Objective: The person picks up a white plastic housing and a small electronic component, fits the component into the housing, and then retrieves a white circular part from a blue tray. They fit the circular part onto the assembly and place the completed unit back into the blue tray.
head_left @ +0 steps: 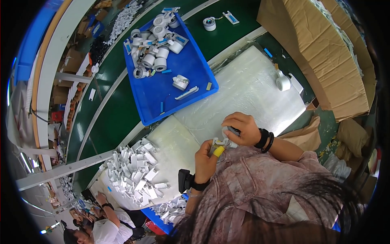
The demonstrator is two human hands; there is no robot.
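Close to my body, both hands meet over a small white plastic assembly (219,142). My left hand (205,162) is closed on its near end, with a yellow cover on the thumb. From above, my right hand (245,128) is wrapped round a grey-and-white rounded part (232,130) touching that assembly. My fingers hide most of both pieces, so I cannot tell how they join. Ahead of the hands lies a padded work surface (248,87) wrapped in clear plastic film.
A blue bin (178,110) ahead holds several round white units with blue cells. White plastic pieces (136,173) are heaped at left. A cardboard box (325,53) stands at far right, near a loose white unit (283,82). Another person (109,227) works at lower left.
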